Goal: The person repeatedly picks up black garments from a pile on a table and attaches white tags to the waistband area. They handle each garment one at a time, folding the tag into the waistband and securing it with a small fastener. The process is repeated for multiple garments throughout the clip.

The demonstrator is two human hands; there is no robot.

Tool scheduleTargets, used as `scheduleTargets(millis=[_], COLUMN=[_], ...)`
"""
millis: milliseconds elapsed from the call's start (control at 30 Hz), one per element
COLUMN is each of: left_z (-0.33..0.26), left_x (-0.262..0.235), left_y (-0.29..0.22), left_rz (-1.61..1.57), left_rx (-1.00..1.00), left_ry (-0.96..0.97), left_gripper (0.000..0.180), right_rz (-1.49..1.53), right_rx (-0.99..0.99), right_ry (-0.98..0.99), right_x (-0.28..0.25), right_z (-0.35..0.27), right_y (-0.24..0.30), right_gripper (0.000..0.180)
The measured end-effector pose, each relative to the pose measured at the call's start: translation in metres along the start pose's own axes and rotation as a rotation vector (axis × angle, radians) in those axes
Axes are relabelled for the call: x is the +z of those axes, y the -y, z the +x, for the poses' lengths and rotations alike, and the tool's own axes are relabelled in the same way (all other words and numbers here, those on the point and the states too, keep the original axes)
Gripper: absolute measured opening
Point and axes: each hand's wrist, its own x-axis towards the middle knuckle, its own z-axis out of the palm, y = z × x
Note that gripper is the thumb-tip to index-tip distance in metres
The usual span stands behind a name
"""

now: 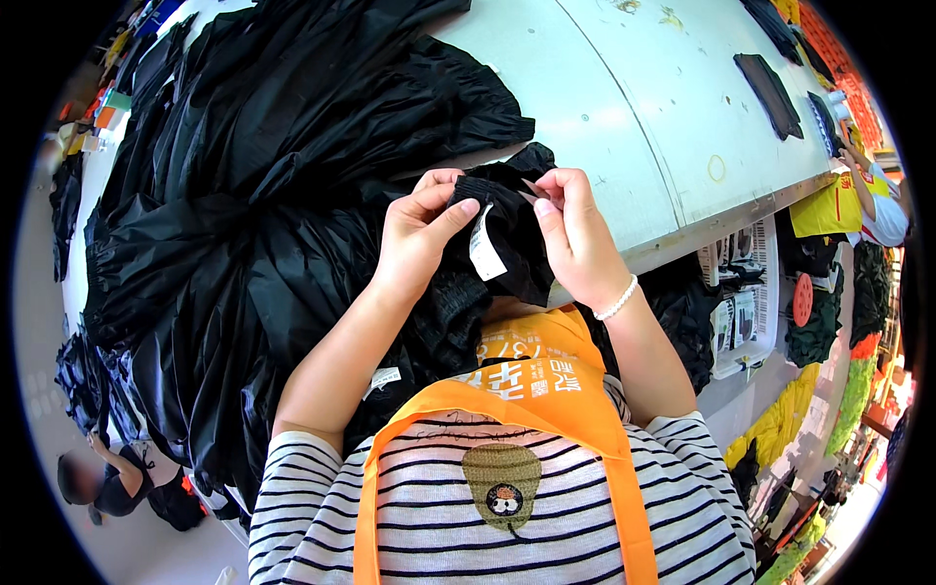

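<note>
Crumpled black garment (507, 229) with white tag (485, 250)

garment (507, 229): between left hand (414, 239) and right hand (575, 239), at the table (634, 107) edge
pile (244, 195): on table, left of hands
basket (746, 302): under table edge, right

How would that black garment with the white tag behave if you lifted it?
The black garment likely flops: it bunches and droops between the left hand and right hand. Probably light, since fingertips alone hold it. Its gathered, crinkly section may stretch.
</note>
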Motion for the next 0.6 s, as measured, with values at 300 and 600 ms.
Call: scheduleTargets(millis=[300,600], left_z=[-0.001,-0.001], left_x=[0.003,0.002], left_y=[-0.001,-0.002], left_rz=[0.097,0.159], left_rx=[0.022,0.056], left_ry=[0.039,0.05], left_gripper=[0.015,0.016], right_rz=[-0.031,0.018], right_rx=[-0.052,-0.026], right_ry=[0.029,0.08], right_x=[0.005,-0.001], right_z=[0.01,0.011], right_y=[0.015,0.012], right_gripper=[0.017,0.017])
